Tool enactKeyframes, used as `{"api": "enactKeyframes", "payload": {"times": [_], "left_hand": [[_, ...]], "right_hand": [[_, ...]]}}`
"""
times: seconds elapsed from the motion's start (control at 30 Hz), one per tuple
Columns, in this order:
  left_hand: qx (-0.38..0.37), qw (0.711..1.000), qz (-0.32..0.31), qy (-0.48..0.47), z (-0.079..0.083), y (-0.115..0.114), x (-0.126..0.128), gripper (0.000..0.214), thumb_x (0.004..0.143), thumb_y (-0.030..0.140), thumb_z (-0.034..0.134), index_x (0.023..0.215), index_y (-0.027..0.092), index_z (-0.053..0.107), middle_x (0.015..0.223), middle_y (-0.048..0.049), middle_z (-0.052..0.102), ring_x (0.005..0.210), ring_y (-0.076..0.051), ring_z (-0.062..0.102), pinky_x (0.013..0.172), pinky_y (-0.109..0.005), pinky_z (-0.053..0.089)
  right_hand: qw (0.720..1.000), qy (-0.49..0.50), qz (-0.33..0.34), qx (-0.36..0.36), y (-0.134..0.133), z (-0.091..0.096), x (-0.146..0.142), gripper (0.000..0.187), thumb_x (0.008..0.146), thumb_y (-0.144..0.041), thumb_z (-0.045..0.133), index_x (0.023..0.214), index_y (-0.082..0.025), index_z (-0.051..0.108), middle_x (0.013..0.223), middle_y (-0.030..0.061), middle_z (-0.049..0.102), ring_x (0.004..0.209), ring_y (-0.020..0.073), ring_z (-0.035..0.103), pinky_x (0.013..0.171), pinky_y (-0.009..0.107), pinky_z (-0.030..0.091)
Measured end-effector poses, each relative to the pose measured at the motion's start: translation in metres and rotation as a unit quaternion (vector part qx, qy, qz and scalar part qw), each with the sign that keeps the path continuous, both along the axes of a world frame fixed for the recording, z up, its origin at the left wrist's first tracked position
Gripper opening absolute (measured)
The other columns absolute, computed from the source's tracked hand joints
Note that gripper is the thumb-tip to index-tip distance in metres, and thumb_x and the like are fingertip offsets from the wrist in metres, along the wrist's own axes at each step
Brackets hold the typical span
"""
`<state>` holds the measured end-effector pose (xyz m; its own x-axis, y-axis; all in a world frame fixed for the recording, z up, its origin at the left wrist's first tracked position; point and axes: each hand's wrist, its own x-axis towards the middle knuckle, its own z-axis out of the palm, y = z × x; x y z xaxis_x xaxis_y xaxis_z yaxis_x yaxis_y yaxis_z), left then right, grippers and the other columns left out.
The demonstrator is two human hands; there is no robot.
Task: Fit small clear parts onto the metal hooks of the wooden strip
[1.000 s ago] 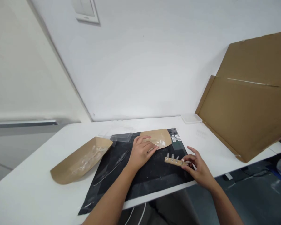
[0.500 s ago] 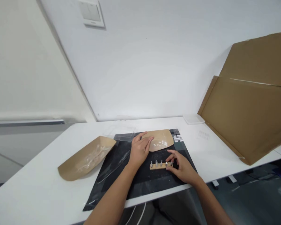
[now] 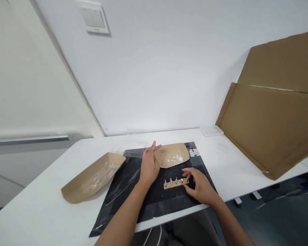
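Your right hand (image 3: 201,187) has fingers nearly closed, pinching the wooden strip (image 3: 172,185) at its right end. Left hand (image 3: 149,166): beyond strip's left end, finger opening and hold can't be told.

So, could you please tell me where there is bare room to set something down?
White tabletop looks free left of the long tray, and between the black mat and the cardboard. It's crowded mid-mat: the right hand has the pegged strip's right end, and the left hand is by the smaller tray.
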<state>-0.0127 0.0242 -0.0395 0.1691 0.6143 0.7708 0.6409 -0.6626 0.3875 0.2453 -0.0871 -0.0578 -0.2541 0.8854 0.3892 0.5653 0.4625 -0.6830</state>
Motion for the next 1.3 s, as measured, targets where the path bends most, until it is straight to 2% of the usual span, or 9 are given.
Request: {"api": "enactKeyframes", "payload": {"times": [0.13,0.3,0.43,0.53,0.7,0.8,0.87,0.97,1.3], "left_hand": [[0.001,1.000,-0.015,0.005,0.001,0.000,0.001,0.049,0.096,0.007,0.045,0.141,0.021,0.060,0.130,-0.0096,0.074,0.127,-0.031,0.061,0.113,-0.057,0.050],[-0.011,1.000,-0.022,0.013,0.000,0.000,0.004,0.025,0.101,0.022,0.055,0.120,0.022,0.071,0.108,-0.0087,0.079,0.124,-0.033,0.063,0.109,-0.054,0.053],[-0.018,1.000,-0.020,0.016,-0.002,0.000,0.004,0.027,0.106,0.024,0.049,0.120,0.022,0.072,0.086,-0.0070,0.079,0.113,-0.031,0.068,0.103,-0.050,0.055],[-0.026,1.000,-0.010,0.011,-0.004,0.001,0.004,0.039,0.108,0.021,0.042,0.140,0.019,0.063,0.090,-0.0079,0.079,0.115,-0.030,0.067,0.103,-0.049,0.055],[-0.022,1.000,0.009,-0.006,-0.008,0.002,0.003,0.062,0.105,0.014,0.039,0.166,0.014,0.027,0.129,-0.0150,0.074,0.128,-0.031,0.060,0.110,-0.056,0.050],[-0.011,1.000,-0.006,0.007,-0.009,0.005,0.001,0.050,0.101,0.021,0.055,0.151,0.018,0.053,0.132,-0.0136,0.073,0.130,-0.034,0.059,0.111,-0.058,0.048],[0.000,1.000,-0.023,0.018,-0.009,0.006,0.000,0.025,0.099,0.026,0.066,0.123,0.022,0.072,0.116,-0.0094,0.079,0.128,-0.034,0.062,0.110,-0.058,0.050],[0.014,0.999,-0.039,0.022,-0.011,0.009,-0.001,0.010,0.099,0.028,0.070,0.095,0.025,0.078,0.092,-0.0048,0.082,0.118,-0.031,0.069,0.103,-0.054,0.055],[0.016,0.999,-0.022,0.020,-0.015,0.012,-0.001,0.021,0.101,0.036,0.069,0.095,0.024,0.084,0.089,-0.0073,0.084,0.111,-0.032,0.072,0.094,-0.052,0.059]], "right_hand": [[1.000,0.013,-0.003,-0.013,0.000,0.001,0.003,0.052,0.085,-0.013,0.073,0.134,-0.026,0.059,0.116,0.0060,0.072,0.102,0.0228,0.070,0.094,0.040,0.057],[1.000,0.011,-0.003,-0.014,-0.001,0.003,0.004,0.045,0.087,-0.015,0.074,0.129,-0.026,0.062,0.112,0.0052,0.071,0.101,0.0229,0.069,0.096,0.041,0.056],[1.000,-0.007,0.006,0.003,-0.001,0.004,0.003,0.036,0.090,-0.014,0.072,0.123,-0.026,0.064,0.110,0.0052,0.070,0.102,0.0235,0.068,0.095,0.041,0.056],[1.000,-0.019,0.004,0.012,-0.001,0.004,0.003,0.033,0.091,-0.014,0.070,0.121,-0.025,0.065,0.109,0.0056,0.069,0.101,0.0242,0.067,0.094,0.041,0.055],[1.000,-0.023,0.004,0.014,-0.003,0.004,0.002,0.031,0.092,-0.015,0.070,0.120,-0.025,0.065,0.109,0.0064,0.069,0.102,0.0249,0.066,0.093,0.042,0.055],[1.000,-0.025,0.001,0.015,-0.004,0.005,0.002,0.030,0.091,-0.014,0.071,0.119,-0.025,0.066,0.108,0.0058,0.069,0.102,0.0245,0.066,0.094,0.041,0.055],[1.000,-0.026,0.000,0.018,-0.004,0.005,0.002,0.030,0.091,-0.014,0.072,0.119,-0.025,0.066,0.108,0.0056,0.069,0.103,0.0243,0.066,0.094,0.041,0.054],[0.999,-0.026,0.001,0.019,-0.003,0.005,0.003,0.029,0.092,-0.014,0.072,0.118,-0.024,0.066,0.108,0.0057,0.069,0.102,0.0241,0.066,0.094,0.041,0.054],[1.000,-0.013,-0.003,0.028,-0.004,0.005,0.003,0.031,0.091,-0.021,0.075,0.120,-0.025,0.067,0.109,0.0058,0.069,0.103,0.0240,0.066,0.095,0.040,0.054]]}}
